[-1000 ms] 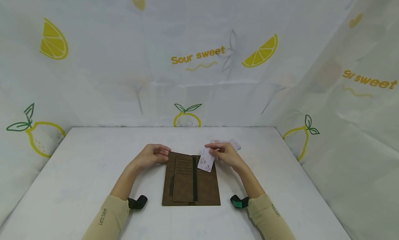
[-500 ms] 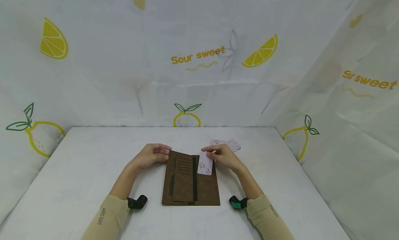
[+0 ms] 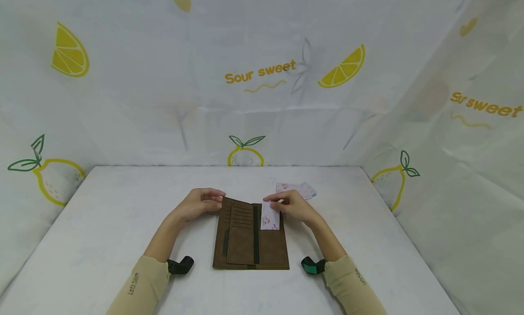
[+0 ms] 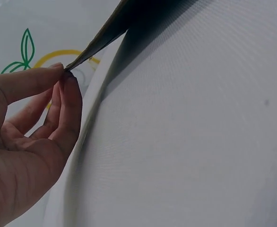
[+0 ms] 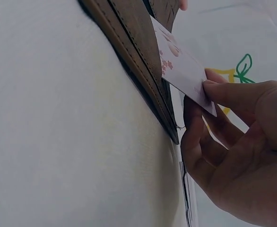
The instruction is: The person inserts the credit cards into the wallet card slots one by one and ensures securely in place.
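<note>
A brown wallet (image 3: pixel 240 242) lies spread open on the white table, with card slots on its left panel. At the wallet's far left corner, my left hand (image 3: pixel 197 203) pinches the edge between thumb and fingers; the left wrist view shows that corner raised off the table. My right hand (image 3: pixel 295 206) holds a white card (image 3: pixel 270 217) with a pink floral print by its far end, between thumb and fingers. The card's near part is at the far end of the wallet's right panel. Whether its near edge sits in a pocket or over the leather, I cannot tell.
Several similar printed cards (image 3: pixel 298 188) lie overlapping on the table behind my right hand. White cloth walls with lemon prints (image 3: pixel 245 157) border the table (image 3: pixel 123 215) at the back and right.
My right hand has shifted slightly left. The card, tilted a second ago, now stands straight in line with the wallet's right panel. My left hand keeps its pinch nearly unmoved.
</note>
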Demonstrator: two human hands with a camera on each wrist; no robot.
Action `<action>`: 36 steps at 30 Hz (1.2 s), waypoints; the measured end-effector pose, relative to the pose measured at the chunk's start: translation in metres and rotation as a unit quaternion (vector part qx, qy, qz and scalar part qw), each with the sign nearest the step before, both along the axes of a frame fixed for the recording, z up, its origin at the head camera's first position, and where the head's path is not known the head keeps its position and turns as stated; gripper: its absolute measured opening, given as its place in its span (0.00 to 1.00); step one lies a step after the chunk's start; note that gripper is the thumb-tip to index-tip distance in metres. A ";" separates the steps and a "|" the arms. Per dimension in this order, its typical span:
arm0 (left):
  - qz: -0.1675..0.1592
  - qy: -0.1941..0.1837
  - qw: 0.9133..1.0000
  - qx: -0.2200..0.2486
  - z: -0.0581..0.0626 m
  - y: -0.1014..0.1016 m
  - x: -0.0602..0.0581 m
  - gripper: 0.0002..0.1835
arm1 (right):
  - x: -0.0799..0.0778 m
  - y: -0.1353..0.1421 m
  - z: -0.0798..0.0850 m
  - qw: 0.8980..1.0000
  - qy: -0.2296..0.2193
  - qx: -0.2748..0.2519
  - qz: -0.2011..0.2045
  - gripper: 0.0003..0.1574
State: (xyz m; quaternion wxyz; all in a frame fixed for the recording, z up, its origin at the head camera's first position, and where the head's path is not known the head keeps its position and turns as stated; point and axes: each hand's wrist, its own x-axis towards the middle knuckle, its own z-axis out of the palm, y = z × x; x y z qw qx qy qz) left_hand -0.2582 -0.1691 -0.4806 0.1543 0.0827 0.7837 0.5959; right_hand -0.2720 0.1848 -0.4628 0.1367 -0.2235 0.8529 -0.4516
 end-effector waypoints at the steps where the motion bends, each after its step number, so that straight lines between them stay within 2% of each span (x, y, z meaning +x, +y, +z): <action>1: 0.002 0.002 1.000 -0.001 0.000 0.000 0.000 0.22 | 0.000 0.000 0.000 1.000 -0.002 0.001 0.000 0.16; 11: 0.036 0.040 0.998 -0.016 -0.002 0.004 0.000 0.14 | 0.000 0.000 0.000 1.000 -0.025 -0.005 0.000 0.16; 20: 0.032 0.046 0.998 -0.019 -0.001 0.006 0.000 0.15 | 0.001 -0.001 0.001 1.000 -0.026 -0.003 0.004 0.17; 33: 0.032 0.047 0.998 -0.015 0.001 0.008 0.003 0.16 | -0.002 0.004 -0.002 0.998 -0.008 0.009 0.055 0.18; 36: 0.031 0.049 0.998 -0.017 0.002 0.008 0.003 0.16 | -0.001 0.004 -0.001 0.998 -0.017 0.014 0.058 0.18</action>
